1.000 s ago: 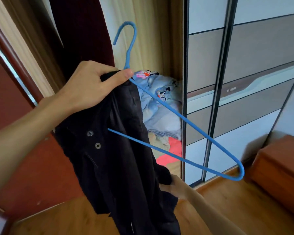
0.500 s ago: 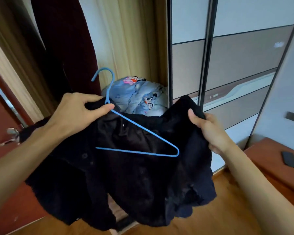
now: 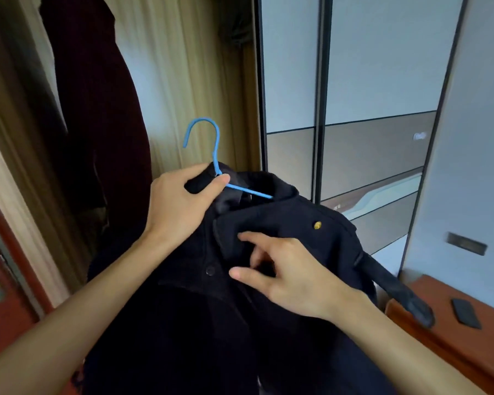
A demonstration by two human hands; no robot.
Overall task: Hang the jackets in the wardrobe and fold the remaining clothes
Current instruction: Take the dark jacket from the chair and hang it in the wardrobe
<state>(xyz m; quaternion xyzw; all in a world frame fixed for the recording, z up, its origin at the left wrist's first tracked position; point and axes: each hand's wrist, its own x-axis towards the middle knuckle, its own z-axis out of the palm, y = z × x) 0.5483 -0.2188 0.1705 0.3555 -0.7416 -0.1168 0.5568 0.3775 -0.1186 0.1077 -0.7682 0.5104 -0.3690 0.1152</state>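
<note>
A black jacket (image 3: 291,223) with a gold button hangs on a blue wire hanger (image 3: 216,163), whose hook sticks up above the collar. My left hand (image 3: 180,203) grips the hanger's neck together with a fold of the collar. My right hand (image 3: 283,272) rests on the jacket's front just below the collar, fingers spread and touching the cloth. Most of the hanger's frame is hidden inside the jacket. The jacket's lower part fills the bottom of the view.
The open wardrobe bay (image 3: 183,81) is straight ahead, with a dark red garment (image 3: 97,109) hanging at its left. Sliding wardrobe doors (image 3: 354,109) stand to the right. A wooden cabinet (image 3: 468,332) with a black phone (image 3: 466,313) is at lower right. A red door (image 3: 0,280) is at left.
The jacket's right shoulder has gone over the hanger, so the blue frame is now covered. My right hand let go of the shoulder edge and moved onto the jacket's front.
</note>
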